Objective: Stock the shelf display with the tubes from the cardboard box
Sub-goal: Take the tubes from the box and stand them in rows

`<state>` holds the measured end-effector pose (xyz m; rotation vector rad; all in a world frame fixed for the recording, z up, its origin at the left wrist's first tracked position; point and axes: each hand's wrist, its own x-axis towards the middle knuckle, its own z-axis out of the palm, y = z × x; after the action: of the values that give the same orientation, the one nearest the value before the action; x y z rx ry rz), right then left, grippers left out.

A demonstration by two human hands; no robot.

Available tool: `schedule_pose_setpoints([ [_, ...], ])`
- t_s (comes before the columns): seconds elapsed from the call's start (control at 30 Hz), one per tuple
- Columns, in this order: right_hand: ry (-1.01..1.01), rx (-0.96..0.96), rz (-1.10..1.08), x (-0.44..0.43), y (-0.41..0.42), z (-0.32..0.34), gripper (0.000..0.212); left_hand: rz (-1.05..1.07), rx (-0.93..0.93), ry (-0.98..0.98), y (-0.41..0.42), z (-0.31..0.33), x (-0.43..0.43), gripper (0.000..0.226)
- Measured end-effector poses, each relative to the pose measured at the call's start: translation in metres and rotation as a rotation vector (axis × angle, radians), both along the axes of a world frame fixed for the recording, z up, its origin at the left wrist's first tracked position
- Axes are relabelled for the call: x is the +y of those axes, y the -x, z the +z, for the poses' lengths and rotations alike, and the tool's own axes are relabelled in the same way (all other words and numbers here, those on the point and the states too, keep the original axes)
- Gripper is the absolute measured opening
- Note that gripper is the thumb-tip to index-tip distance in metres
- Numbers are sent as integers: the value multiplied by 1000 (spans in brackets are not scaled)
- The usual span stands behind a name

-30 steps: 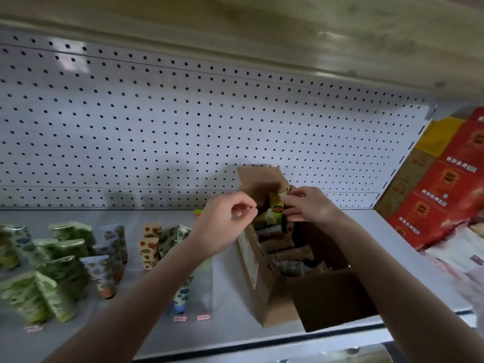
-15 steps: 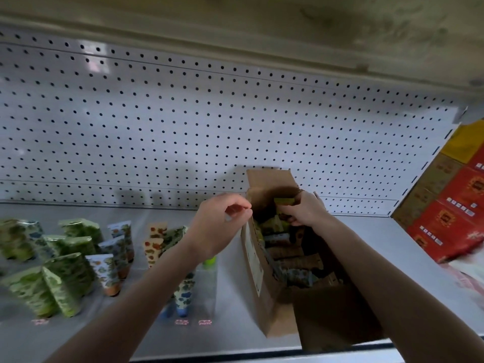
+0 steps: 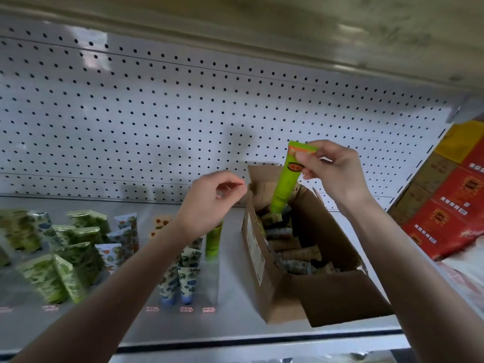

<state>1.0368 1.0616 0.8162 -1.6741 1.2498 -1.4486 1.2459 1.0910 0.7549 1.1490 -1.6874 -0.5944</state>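
Two hands are raised mid-frame. The right hand pinches the crimped end of a green tube, which hangs cap down over the open cardboard box at centre right. The left hand, just left of the box, has its fingers curled; whether it holds anything I cannot tell. More tubes stand at the lower left on the shelf.
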Motion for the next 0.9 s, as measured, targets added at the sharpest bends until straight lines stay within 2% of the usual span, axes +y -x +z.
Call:
schedule_pose_setpoints([
  [0.23,47,-44,216,28,-46,21,13,-23,158,107,-14,36,13,25],
  [0.37,-5,30,277,34,-69,10,13,-40,165,147,-29,35,18,17],
  [0.53,-48,137,266,43,-82,-9,15,-65,116,106,-43,21,20,8],
  [0.7,-65,94,154,48,-90,-32,14,-137,127,39,-47,9,19,7],
  [0.9,-107,125,71,51,-95,-55,9,-124,24,-24,-54,-7,14,10],
])
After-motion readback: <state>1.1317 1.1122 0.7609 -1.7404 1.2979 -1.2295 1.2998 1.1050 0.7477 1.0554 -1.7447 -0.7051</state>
